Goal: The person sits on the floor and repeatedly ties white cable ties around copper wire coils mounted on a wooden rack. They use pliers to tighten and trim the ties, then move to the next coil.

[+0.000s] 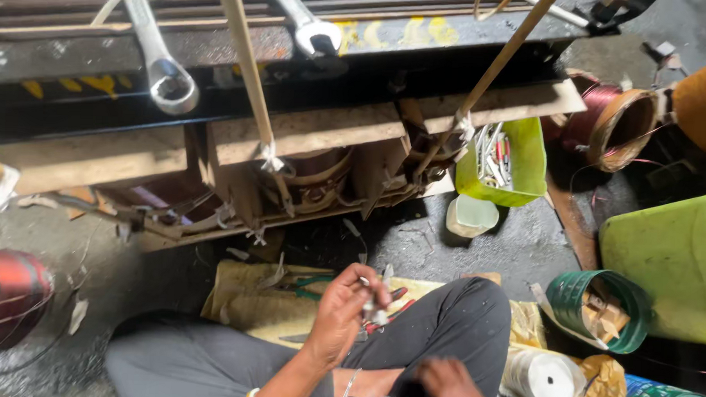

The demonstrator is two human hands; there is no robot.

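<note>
the left hand (341,311) is pinching a small pale strip (376,310) between its fingertips, raised over the person's knee (458,319), wrist bent and palm turned inward. the strip is sitting just beyond those fingertips, right above the red-handled pliers (388,311) lying on the yellowish cloth (247,304). so slight a pinch could slip and drop the strip among the scraps. the right hand (448,386) is curling low by the thigh; whether it is grasping anything, i cannot tell.
</note>
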